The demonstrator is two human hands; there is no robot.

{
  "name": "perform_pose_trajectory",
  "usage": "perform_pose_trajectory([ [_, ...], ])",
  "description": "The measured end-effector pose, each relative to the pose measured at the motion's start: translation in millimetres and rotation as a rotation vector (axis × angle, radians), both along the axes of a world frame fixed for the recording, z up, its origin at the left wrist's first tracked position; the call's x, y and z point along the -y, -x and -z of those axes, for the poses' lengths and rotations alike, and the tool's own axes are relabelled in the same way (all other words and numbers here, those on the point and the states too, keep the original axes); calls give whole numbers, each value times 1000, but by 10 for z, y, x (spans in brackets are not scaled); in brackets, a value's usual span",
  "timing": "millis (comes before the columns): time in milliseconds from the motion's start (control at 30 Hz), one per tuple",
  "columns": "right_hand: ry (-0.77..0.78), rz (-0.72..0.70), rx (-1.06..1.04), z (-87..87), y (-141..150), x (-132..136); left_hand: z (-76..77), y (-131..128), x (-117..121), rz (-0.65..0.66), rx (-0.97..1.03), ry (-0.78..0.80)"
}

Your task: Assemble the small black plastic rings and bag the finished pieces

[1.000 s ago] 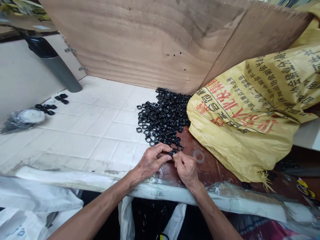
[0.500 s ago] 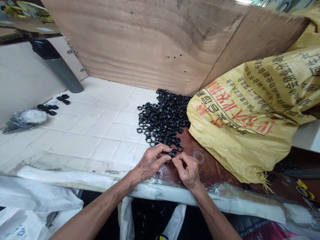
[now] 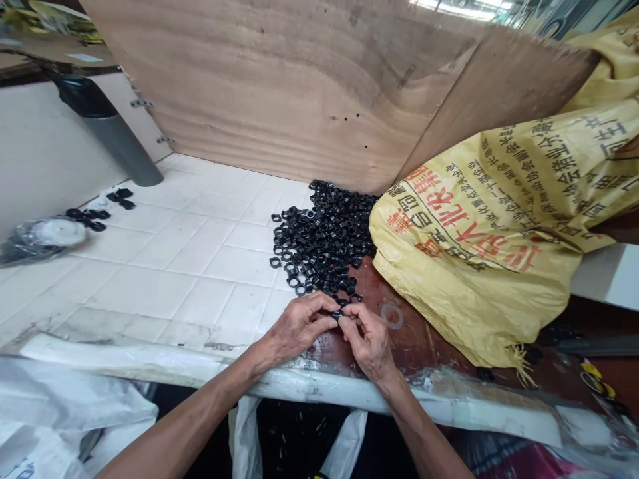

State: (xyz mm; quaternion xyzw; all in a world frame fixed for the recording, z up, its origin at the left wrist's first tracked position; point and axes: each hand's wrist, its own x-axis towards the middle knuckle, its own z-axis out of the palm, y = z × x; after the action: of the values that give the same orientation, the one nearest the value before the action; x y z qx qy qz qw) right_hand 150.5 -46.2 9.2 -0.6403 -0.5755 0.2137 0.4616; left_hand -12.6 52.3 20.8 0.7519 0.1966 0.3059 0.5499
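Between the fingertips of both hands is a small black ring-shaped part [image 3: 338, 314], partly covered by the fingers. My left hand [image 3: 301, 326] is closed in a pinch on its left side. From the right, my right hand [image 3: 370, 338] pinches the same part with thumb and forefinger. Just beyond the fingers lies a heap of black ring-shaped parts [image 3: 329, 236], several of them loose along its left edge. The heap spreads over white tiles and a dark red-brown surface.
A yellow printed woven sack [image 3: 479, 219] leans at the right of the heap. Behind stands a plywood board [image 3: 269, 86]. On the left are a grey cylinder [image 3: 120, 143], a plastic bag [image 3: 44, 239] and several black pieces [image 3: 90, 216]. White padding [image 3: 150, 359] lines the front edge.
My right hand's fingers have come up against the black ring-shaped part and now grip it along with the left. The whole view has shifted slightly.
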Motion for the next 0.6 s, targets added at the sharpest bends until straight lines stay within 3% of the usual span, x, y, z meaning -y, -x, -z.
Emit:
perform_pose_trajectory([
  [67,37,-13,33,-14,9,13,16,12,-1,49,2,-63],
  [133,45,-22,39,-28,16,28,16,18,9,72,-3,-18],
  [267,-31,-5,-14,-19,22,58,-25,16,43,46,-9,363],
  [367,-48,-30,-5,17,25,65,-35,14,48,72,-8,463],
  [433,-4,-28,-8,35,28,59,-11,16,37,61,-26,377],
  [600,74,-19,13,27,34,33,95,11,-1,87,-63,-71],
])
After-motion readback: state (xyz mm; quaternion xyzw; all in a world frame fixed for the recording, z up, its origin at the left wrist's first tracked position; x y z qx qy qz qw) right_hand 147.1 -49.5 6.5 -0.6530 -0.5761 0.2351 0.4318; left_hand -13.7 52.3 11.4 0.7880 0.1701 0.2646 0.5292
